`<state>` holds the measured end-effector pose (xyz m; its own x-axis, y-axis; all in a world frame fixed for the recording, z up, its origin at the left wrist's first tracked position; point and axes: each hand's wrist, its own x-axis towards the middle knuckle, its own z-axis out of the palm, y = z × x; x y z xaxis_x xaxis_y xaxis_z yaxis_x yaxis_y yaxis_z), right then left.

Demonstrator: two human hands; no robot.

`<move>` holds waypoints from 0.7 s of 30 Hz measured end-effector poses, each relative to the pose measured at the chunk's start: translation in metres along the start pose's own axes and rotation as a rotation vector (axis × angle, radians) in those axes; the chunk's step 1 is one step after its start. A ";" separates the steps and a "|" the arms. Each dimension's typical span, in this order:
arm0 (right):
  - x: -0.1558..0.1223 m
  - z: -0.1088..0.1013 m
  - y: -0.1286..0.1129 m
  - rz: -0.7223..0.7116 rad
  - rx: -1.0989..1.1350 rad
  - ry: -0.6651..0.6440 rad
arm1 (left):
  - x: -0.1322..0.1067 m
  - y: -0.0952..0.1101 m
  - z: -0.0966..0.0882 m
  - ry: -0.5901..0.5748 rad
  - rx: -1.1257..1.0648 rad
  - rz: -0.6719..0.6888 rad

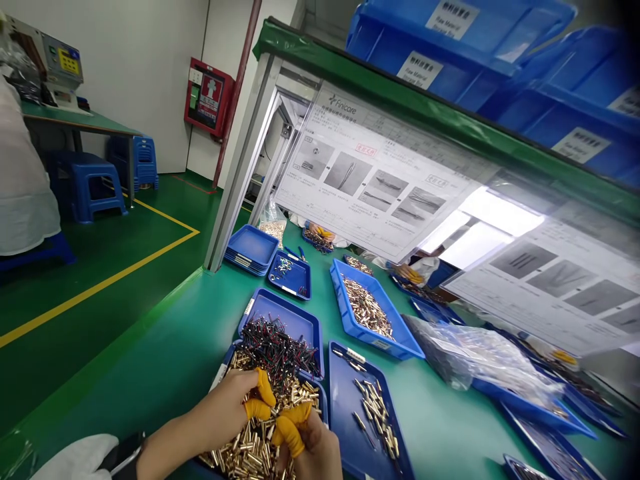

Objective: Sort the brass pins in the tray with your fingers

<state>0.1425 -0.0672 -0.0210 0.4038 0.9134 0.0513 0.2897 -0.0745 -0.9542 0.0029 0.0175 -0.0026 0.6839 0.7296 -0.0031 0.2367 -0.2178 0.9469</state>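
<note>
Room: green floor (165,267) with yellow line (100,287); blue stools (87,183) by a far table (80,120); white-clad co-worker (25,180) at left edge.
Shelf: green-edged shelf (400,83) above bench, carrying labelled blue bins (450,53).
Sheets: printed instruction sheets (375,167) with photos, hung under shelf.
Bench: green bench (165,373), rows of blue trays along it.
Main pile: brass tubes (260,447), short, shiny, loose and heaped in a blue tray (324,407) at the near edge, under both hands.
Next tray: black-and-red wired pins (277,350), tangled mass in a blue tray (290,313), just behind main pile.
Right tray: brass pins (377,417) in a loose line, dark blue tray (350,413).
Far tray: more brass parts (367,310), heaped in a blue tray (373,331).
Left grip: hand (225,407) over pile, fingers curled down; held item, if any, cannot tell.
Right grip: hand (310,447) in pile, fingers bent inward; held item, if any, cannot tell.
Fingers: yellow finger cots (265,390) on both hands.
</note>
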 end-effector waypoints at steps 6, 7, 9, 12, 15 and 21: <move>-0.001 0.015 0.007 0.103 0.238 -0.002 | -0.003 0.002 -0.004 -0.064 0.088 0.009; -0.001 0.016 0.007 0.121 0.290 -0.003 | -0.003 0.003 -0.004 -0.069 0.077 0.010; 0.001 0.016 0.006 0.131 0.407 -0.023 | -0.005 0.004 -0.003 -0.077 0.014 0.003; 0.001 0.017 0.004 0.127 0.543 -0.086 | -0.008 0.006 0.000 -0.100 -0.110 -0.006; 0.000 0.017 0.004 0.164 0.559 -0.060 | -0.008 0.008 0.003 -0.108 -0.174 0.021; 0.008 -0.029 0.010 -0.060 0.409 0.486 | 0.010 -0.006 -0.013 0.210 -0.006 0.045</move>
<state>0.1743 -0.0723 -0.0216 0.7725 0.6183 0.1446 0.0085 0.2177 -0.9760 -0.0009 0.0342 -0.0039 0.5351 0.8381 0.1057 0.2048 -0.2502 0.9463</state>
